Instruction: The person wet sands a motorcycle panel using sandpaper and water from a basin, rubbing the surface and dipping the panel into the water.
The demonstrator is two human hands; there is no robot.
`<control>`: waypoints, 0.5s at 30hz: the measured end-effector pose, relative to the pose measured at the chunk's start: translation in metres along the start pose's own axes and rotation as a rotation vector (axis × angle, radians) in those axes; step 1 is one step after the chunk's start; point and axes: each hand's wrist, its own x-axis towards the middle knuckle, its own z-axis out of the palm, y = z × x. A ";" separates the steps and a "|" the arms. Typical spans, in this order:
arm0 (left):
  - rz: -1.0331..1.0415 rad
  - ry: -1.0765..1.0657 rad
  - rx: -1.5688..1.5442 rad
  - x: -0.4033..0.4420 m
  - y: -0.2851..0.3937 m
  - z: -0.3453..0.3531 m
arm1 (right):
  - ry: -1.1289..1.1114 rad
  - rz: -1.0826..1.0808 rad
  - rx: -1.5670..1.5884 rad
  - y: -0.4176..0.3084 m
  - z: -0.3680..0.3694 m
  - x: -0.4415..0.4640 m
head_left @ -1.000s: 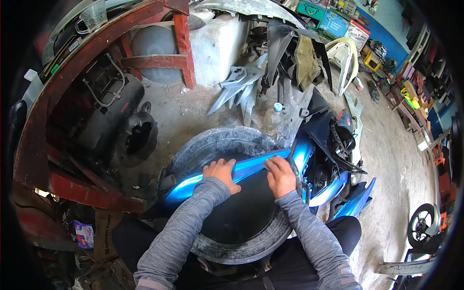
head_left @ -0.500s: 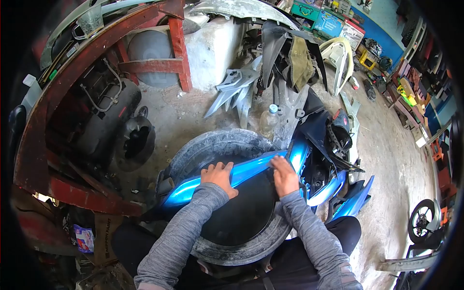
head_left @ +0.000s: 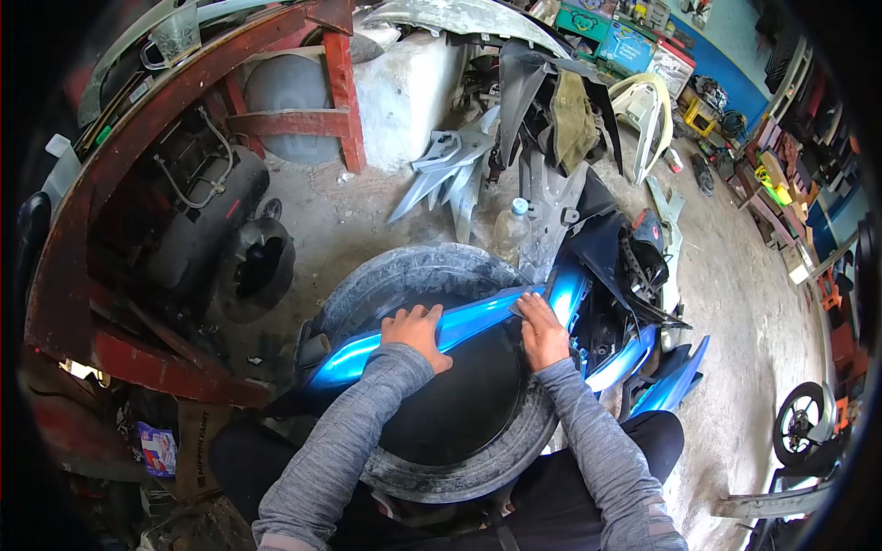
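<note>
A long, glossy blue motorcycle body panel (head_left: 473, 319) lies slantwise across a round black rubber tub (head_left: 432, 255) with dark liquid in it. My left hand (head_left: 416, 338) is closed over the panel's middle, fingers over the far edge and thumb on the near side. Close to the panel's right end, my right hand (head_left: 544, 331) presses its fingertips onto the blue surface, fingers held together. A small greyish bit shows under those fingertips, too small to name. More blue body panels (head_left: 625, 363) lie just right of the tub.
A plastic bottle (head_left: 511, 230) with a blue cap stands behind the tub. Grey panels (head_left: 455, 165) and black motorcycle parts (head_left: 602, 239) crowd the far side. A red wooden frame (head_left: 344, 101) stands at left, a wheel (head_left: 801, 422) at far right.
My right hand, blurred before, shows sharply now, its fingers settled on the panel's right end. The left hand and the panel have hardly moved.
</note>
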 end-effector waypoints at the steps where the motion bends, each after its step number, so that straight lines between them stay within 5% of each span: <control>1: 0.000 0.001 -0.003 0.000 0.001 0.000 | -0.003 -0.019 0.004 -0.004 0.002 -0.004; 7: -0.009 0.001 -0.006 0.005 -0.001 0.005 | -0.092 -0.202 0.164 -0.066 0.009 -0.017; 15: 0.014 0.014 -0.029 0.005 -0.005 0.004 | 0.056 0.040 0.039 -0.001 0.010 -0.004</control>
